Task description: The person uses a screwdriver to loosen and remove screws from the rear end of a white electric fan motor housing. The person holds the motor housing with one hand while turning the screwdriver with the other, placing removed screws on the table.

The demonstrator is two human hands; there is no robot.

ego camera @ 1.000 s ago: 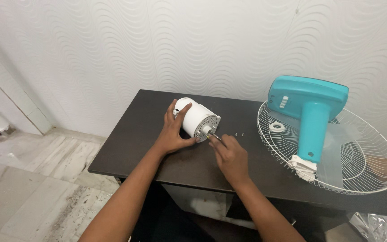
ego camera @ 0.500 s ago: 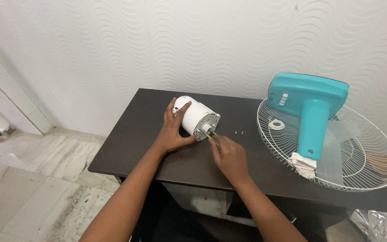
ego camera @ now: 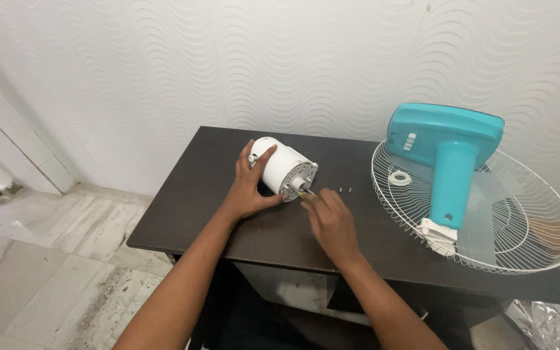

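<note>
Motor (ego camera: 283, 170) lies on its side on the tabletop (ego camera: 215, 214), shaft end facing right. Left hand (ego camera: 249, 188) grasps its body; right hand (ego camera: 330, 220), just right of the shaft, pinches a small yellow tool (ego camera: 302, 192) against that face.

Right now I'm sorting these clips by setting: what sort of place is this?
Probably a room in a home: a dark table against a wavy-patterned white wall, marble-like floor tiles, and a dismantled fan's teal stand.
</note>
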